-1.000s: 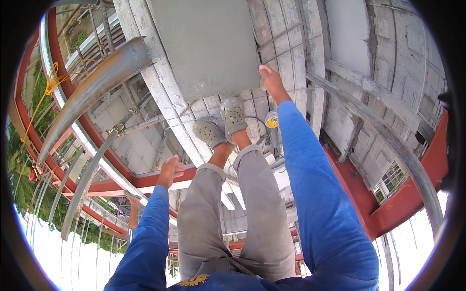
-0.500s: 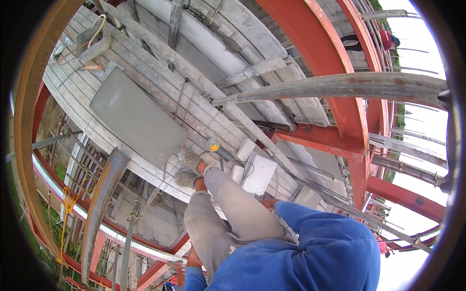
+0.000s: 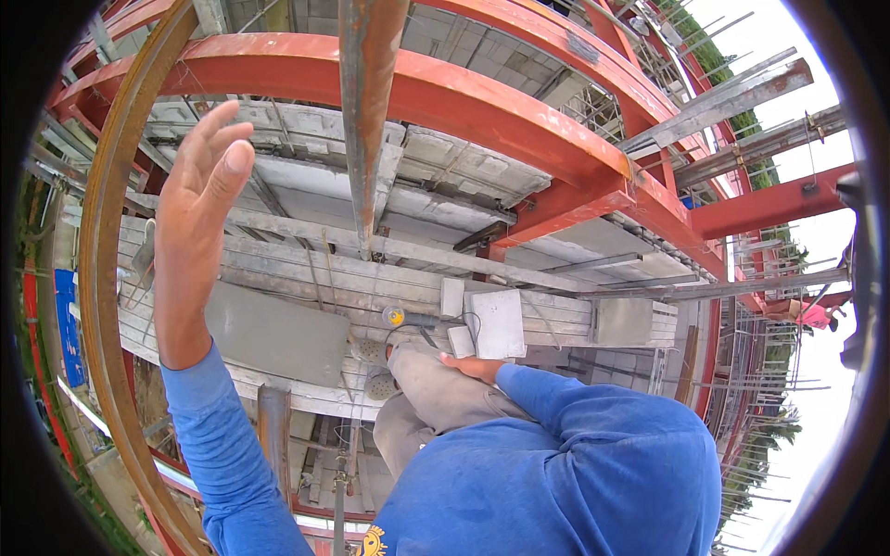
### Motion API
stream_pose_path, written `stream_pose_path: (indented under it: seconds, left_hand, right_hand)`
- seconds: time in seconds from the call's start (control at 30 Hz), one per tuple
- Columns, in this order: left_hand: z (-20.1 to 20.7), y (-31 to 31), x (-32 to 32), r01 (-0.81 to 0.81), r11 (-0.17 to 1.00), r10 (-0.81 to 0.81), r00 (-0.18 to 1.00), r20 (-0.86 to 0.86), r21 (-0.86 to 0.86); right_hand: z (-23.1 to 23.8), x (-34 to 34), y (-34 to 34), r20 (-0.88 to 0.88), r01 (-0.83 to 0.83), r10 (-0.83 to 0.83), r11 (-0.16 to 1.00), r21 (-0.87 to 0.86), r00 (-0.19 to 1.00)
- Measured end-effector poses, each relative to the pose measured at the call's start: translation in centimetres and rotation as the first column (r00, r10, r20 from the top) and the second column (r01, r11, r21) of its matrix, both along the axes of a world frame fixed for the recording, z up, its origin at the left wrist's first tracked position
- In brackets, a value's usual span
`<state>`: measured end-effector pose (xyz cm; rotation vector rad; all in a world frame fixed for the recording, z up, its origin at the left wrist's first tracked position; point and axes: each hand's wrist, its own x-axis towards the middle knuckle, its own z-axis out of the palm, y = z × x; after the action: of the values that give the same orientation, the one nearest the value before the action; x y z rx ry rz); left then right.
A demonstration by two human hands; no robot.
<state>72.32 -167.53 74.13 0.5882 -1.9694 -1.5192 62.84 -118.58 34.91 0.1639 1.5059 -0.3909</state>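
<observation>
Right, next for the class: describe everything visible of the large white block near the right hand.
The large white block has a broad, flat, roughly rectangular face and looks like pale masonry. It rests on grey planks, and a dark cord crosses its left side. The right hand is close to its lower edge; whether they touch is unclear.

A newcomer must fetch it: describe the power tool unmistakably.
On the pale plank walkway, find the white blocks. Just left of them in view lies the grey-bodied power tool, set apart by the yellow disc at one end.
</observation>
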Motion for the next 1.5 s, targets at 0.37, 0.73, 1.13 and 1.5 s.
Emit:
stream_pose_path:
  seconds: [0.37,0.73,1.13,1.5]
  left_hand:
    - [8.2,1.8,-15.7,-0.075,0.974,-0.01,0.928,-0.372,-0.215]
    - [8.8,3.0,-15.8,-0.011,0.991,-0.04,0.927,-0.374,-0.132]
    - [8.8,2.6,-16.0,-0.06,0.991,0.011,0.928,-0.373,-0.12]
    - [8.6,1.5,-15.9,-0.044,0.989,-0.004,0.949,-0.316,-0.144]
  right_hand:
    - [-1.9,3.1,-3.9,-0.245,-0.414,0.363,0.888,-0.203,0.899]
    - [-5.6,1.8,-4.4,-0.415,-0.572,0.444,0.776,-0.264,0.794]
    - [-3.7,2.1,6.4,-0.243,-0.116,0.079,0.983,-0.142,0.967]
    - [-4.9,0.3,9.9,-0.466,-0.102,-0.024,0.964,-0.244,0.884]
